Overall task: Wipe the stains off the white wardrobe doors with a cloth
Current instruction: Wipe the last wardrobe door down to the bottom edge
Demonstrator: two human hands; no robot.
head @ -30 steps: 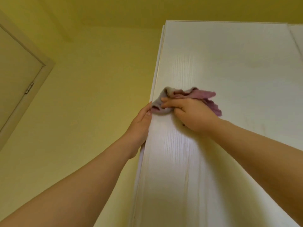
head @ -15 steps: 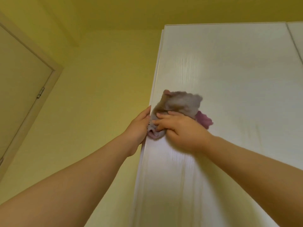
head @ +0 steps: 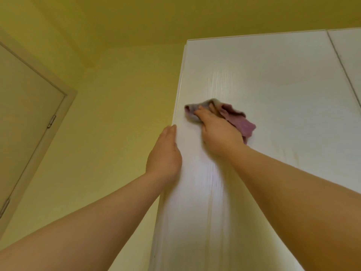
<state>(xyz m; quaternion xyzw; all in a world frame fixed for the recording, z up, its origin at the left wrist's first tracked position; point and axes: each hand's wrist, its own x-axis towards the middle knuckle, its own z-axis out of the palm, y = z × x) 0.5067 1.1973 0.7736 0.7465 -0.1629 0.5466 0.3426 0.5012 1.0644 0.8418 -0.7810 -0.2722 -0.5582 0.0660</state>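
Wardrobe doors: you can see two of them. One big white door [head: 273,85] fills the right half of your view. A thin piece of a second white door [head: 349,55] shows at the far right, with a dark line between the two. You are looking up at them, and the top edge of the big door sits near the yellow ceiling [head: 156,16].

You have one cloth [head: 242,122]. It is pinkish purple with a grey part, and it is all bunched up. It sits on the big door, near the door's left edge and about halfway up what you can see.

Both of your arms are bare and reach up. Your right hand [head: 218,133] lies on top of the cloth and presses it flat against the door. Its fingers look mostly straight, but a fold of cloth hides the tips. Some cloth sticks out past your fingers, and some sticks out on the right side of your hand.

Your left hand [head: 164,153] holds nothing. Its fingers are straight and close together, and it rests against the left edge of the big door, lower than the cloth and not touching it.

One pale yellowish streak [head: 295,155] shows faintly on the big door, to the right of your right arm.

On the left there is one yellow wall [head: 117,114] and one room door [head: 25,114] with one small metal hinge [head: 51,121] in plain sight.
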